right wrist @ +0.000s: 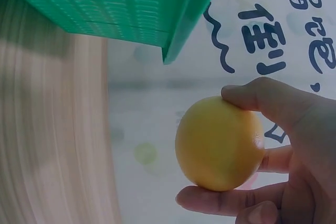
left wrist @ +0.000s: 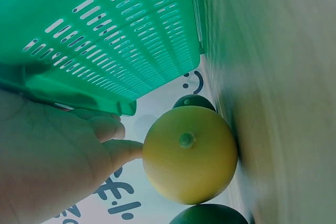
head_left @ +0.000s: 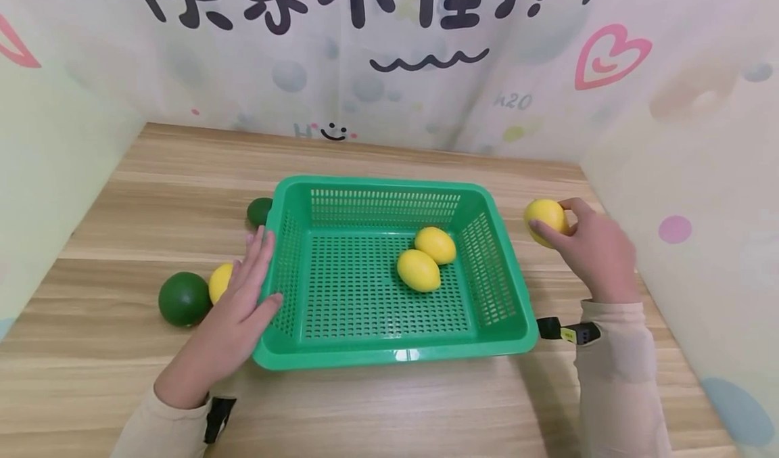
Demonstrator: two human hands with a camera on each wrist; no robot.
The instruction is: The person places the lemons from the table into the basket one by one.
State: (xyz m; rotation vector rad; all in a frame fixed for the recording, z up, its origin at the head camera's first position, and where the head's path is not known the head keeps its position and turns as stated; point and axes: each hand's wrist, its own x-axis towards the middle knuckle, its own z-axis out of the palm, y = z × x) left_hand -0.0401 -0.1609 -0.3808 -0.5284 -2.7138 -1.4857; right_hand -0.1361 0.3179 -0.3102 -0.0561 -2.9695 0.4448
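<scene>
Head view: your right hand (head_left: pixel 599 248) holds a lemon (head_left: pixel 546 220) in its grip, above the desk (head_left: pixel 201 174) near the right edge. Your left hand (head_left: pixel 234 316) has its grip wide, fingers straight against the left side of the green basket (head_left: pixel 395 358), mid-desk, with two lemons (head_left: pixel 418 270) touching inside. Towards the desk's left edge, a dark green fruit (head_left: pixel 184 299) lies beside a loose lemon (head_left: pixel 219 282); a second green fruit (head_left: pixel 259 212) sits nearer the far edge.

Left wrist view: one finger meets the loose lemon's outline; contact cannot be confirmed.

Right wrist view: your held lemon is apart from the basket.
</scene>
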